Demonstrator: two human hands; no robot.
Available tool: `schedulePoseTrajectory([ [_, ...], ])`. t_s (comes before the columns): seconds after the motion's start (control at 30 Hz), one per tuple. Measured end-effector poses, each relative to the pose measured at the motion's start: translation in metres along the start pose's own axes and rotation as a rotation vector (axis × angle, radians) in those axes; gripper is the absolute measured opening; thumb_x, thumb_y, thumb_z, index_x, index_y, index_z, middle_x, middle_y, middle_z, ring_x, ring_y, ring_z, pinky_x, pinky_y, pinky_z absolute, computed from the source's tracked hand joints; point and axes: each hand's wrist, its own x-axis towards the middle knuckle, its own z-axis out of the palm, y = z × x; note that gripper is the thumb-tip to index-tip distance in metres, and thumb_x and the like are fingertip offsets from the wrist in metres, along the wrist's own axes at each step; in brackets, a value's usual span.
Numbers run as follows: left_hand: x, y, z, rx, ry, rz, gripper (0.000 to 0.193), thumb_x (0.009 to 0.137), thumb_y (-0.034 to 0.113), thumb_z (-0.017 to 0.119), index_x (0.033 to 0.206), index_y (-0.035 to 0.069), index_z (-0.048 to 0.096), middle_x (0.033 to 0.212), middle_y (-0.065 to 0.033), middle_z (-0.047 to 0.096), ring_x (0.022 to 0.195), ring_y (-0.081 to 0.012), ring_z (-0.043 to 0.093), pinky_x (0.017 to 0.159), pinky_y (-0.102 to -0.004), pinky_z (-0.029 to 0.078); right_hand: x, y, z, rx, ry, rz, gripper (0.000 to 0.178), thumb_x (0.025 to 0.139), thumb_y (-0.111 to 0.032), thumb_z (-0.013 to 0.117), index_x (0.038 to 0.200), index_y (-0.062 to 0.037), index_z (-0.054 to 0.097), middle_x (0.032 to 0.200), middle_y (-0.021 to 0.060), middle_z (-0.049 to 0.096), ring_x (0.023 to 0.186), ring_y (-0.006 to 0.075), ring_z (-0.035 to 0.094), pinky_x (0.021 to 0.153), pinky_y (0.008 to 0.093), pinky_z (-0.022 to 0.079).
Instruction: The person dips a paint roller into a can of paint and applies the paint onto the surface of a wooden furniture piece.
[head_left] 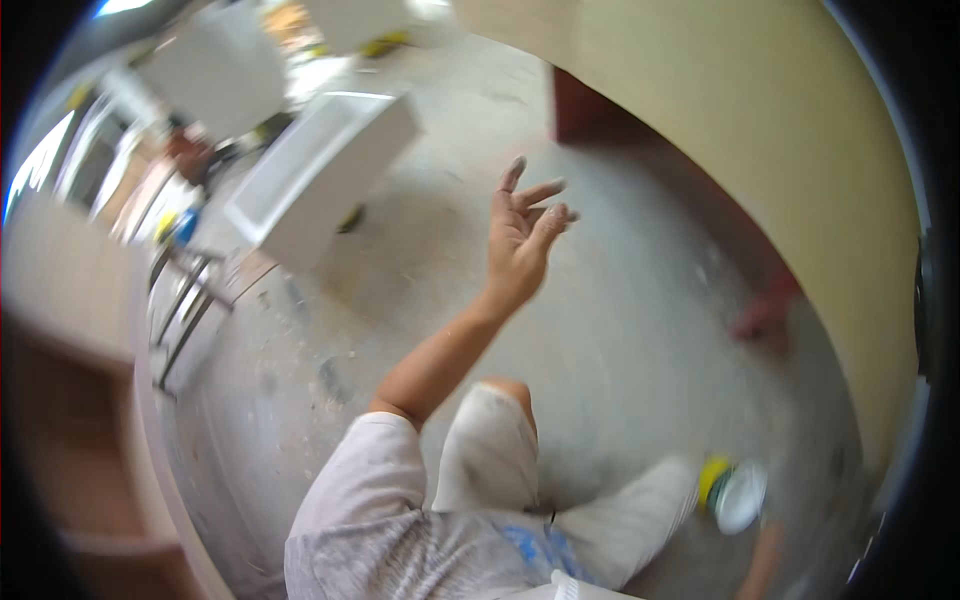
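yellow-and-white container point(736, 497), heathered grey, blue-marked shirt point(400, 550)

A metal-legged stand point(186, 331) rests on the stained grey floor point(620, 330).

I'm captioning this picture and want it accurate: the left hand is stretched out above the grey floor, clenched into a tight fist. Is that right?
Not quite: the left hand isn't clenched; the head view shows its fingers extended and apart, stretched out above the grey floor.
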Motion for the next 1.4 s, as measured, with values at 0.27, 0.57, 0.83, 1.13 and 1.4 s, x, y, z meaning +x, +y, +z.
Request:
schedulePoseTrajectory([
  [0.27, -0.064, -0.064, -0.03, 0.449, -0.418, -0.767, 0.049, 0.084, 0.007, 0.058, 0.129, -0.001, 0.039, 0.101, -0.0145, 0.061, 0.088, -0.0192, 0.06, 0.081, -0.0314, 0.048, -0.042, -0.084, -0.129, 0.193, -0.031, 0.172, 0.016, 0.083, -0.013, 0.045, 0.085, -0.0067, 0.059, 0.089, 0.0173, 0.063, 0.086, 0.0359, 0.06, 0.073, 0.0458, 0.046],
  [0.57, -0.104, -0.09, 0.095, 0.773, -1.279, -0.45, 0.048, 0.08, 0.007, 0.063, 0.124, 0.002, 0.045, 0.101, -0.0153, 0.061, 0.091, -0.0204, 0.059, 0.078, -0.0299, 0.048, -0.061, -0.1, -0.038, 0.238, 0.045, 0.398, 0.024, 0.086, -0.016, 0.045, 0.088, -0.0061, 0.066, 0.093, 0.0161, 0.064, 0.09, 0.0334, 0.06, 0.077, 0.0435, 0.046],
  [0.83, -0.108, -0.072, 0.111, 0.991, -1.592, -0.445, 0.051, 0.076, 0.016, 0.068, 0.121, 0.004, 0.049, 0.105, -0.0188, 0.06, 0.091, -0.0285, 0.06, 0.079, -0.0363, 0.049, -0.08, -0.09, -0.071, 0.224, 0.057, 0.443, 0.026, 0.088, -0.017, 0.043, 0.101, -0.0051, 0.063, 0.102, 0.0153, 0.062, 0.098, 0.0312, 0.056, 0.08, 0.0427, 0.044],
  [1.13, -0.125, -0.078, 0.155, 0.954, -1.843, -0.215, 0.052, 0.077, 0.022, 0.067, 0.122, 0.004, 0.048, 0.105, -0.0204, 0.059, 0.098, -0.0325, 0.057, 0.086, -0.0374, 0.045, -0.063, -0.067, -0.057, 0.203, -0.05, 0.371, 0.027, 0.088, -0.018, 0.042, 0.094, -0.0065, 0.066, 0.099, 0.0165, 0.063, 0.092, 0.033, 0.06, 0.077, 0.0429, 0.047],
  [1.4, -0.14, -0.071, 0.17, 0.944, -2.024, -0.261, 0.057, 0.079, 0.03, 0.065, 0.126, 0.004, 0.044, 0.111, -0.0199, 0.056, 0.104, -0.0327, 0.054, 0.09, -0.0387, 0.043, -0.095, -0.076, -0.051, 0.51, -0.163, 0.558, 0.031, 0.088, -0.016, 0.043, 0.115, -0.0116, 0.057, 0.105, 0.0185, 0.06, 0.1, 0.0332, 0.058, 0.083, 0.0423, 0.046],
])
